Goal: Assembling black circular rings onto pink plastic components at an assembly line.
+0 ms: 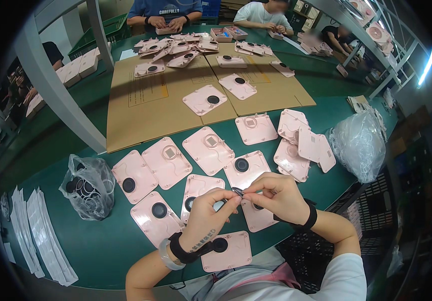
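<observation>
My left hand and my right hand meet over the pink panels, thumbs and fingertips pinched together. Between them is a small dark, thin-edged part, mostly covered by my fingers; its exact kind cannot be made out. Just beyond my hands lies a pink plastic panel with a round black speaker-like disc set in it. Another panel is partly hidden under my left hand. Close to my body rests one more panel with a black disc.
A plastic bag of round black parts stands at left, near white strips. At right sits a bulging clear bag, beside stacked panels. Cardboard bears more panels. Co-workers sit across the table; a grey post rises at left.
</observation>
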The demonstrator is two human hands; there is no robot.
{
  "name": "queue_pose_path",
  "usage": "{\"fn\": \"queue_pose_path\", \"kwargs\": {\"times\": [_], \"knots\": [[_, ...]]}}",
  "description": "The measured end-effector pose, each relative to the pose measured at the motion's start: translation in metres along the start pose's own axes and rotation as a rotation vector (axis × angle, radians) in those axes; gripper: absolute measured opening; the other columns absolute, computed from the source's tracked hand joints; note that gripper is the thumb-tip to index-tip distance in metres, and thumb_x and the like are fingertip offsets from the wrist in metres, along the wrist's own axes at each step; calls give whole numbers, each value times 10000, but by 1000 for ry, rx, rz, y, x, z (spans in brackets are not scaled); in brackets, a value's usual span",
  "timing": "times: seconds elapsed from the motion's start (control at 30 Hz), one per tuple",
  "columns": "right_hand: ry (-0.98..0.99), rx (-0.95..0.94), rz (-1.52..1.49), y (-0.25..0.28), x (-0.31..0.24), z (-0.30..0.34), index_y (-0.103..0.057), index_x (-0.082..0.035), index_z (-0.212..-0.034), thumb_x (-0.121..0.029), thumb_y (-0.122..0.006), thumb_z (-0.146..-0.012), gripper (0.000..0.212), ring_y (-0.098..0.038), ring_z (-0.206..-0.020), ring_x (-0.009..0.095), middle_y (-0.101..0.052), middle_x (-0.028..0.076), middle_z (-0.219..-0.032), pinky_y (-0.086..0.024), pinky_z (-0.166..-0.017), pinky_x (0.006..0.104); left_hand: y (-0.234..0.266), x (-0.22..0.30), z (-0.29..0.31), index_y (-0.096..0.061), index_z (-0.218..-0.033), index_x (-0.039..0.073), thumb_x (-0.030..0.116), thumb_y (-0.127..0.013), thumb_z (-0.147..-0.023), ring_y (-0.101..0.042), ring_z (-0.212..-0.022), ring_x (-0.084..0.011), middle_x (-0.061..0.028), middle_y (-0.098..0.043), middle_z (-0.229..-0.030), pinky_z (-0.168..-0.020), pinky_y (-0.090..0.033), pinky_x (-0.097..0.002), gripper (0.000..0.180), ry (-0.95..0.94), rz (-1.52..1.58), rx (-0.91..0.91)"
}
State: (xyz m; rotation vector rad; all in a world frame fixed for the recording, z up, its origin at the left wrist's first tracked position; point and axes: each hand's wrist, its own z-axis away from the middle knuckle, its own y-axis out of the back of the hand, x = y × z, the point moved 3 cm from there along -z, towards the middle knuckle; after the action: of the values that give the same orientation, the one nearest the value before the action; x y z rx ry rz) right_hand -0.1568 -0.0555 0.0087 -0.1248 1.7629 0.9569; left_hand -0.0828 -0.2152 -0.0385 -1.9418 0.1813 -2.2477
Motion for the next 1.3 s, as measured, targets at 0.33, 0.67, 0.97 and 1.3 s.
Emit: {"fn": "queue_pose_path", "kwargs": {"times": [0.33,0.67,0.97,1.3], "knots": [[34,-43,49,0,1,0,-701,-24,-883,-57,-741,-780,115,-416,-482,27,-667,44,-846,-341,-457,181,1,-3,0,-653,-903,-25,115,-645,-887,-529,-549,-43,-38,-594,-830,-446,-382,-173,141,-166,-127,13],[122,4,60,-6,-5,5,-713,-26,-921,-51,-747,-763,163,-447,-509,46,-662,39,-841,-349,-459,185,3,-6,-1,-647,-851,-34,26,-662,-817,-567,-665,-112,-82,-614,-798,-600,-430,-229,70,-267,-194,60],[211,71,177,-14,-4,7,-696,-16,-899,-58,-722,-749,158,-562,-553,151,-645,71,-816,-450,-495,246,-5,3,3,-645,-856,-31,12,-659,-811,-554,-632,-118,-76,-594,-786,-541,-413,-228,63,-442,-360,111],[277,67,184,-15,1,8,-686,0,-864,-49,-721,-739,139,-504,-506,93,-646,50,-819,-411,-459,216,-7,-2,2,-644,-854,-23,9,-660,-807,-548,-594,-137,-80,-576,-776,-527,-414,-238,59,-470,-390,116]]}}
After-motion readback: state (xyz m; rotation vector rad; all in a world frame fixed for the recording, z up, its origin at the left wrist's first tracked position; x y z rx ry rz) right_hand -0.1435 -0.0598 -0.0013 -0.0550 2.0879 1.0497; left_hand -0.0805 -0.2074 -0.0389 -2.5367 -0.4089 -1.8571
